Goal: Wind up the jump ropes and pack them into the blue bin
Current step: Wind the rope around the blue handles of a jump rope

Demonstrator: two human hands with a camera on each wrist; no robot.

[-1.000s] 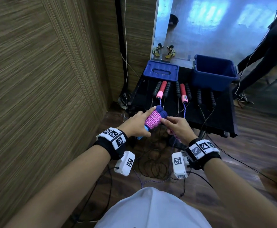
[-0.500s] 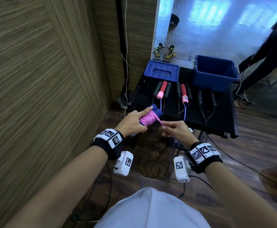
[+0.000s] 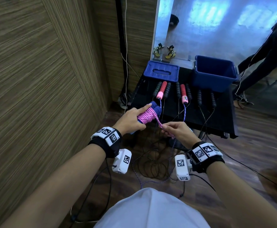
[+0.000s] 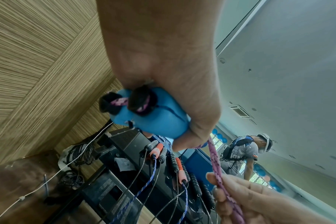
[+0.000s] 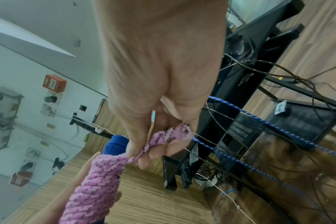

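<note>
Above the wooden floor [image 3: 257,132], the left hand [image 3: 129,120] grips the blue handles [image 3: 155,108]; the right hand [image 3: 177,131] pinches the soft, light pink rope [image 3: 146,116], best held at its coil.

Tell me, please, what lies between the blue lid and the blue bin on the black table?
In the head view, a bare strip of the black table separates the blue lid from the blue bin; the jump rope handles lie nearer, in front of that gap.
</note>
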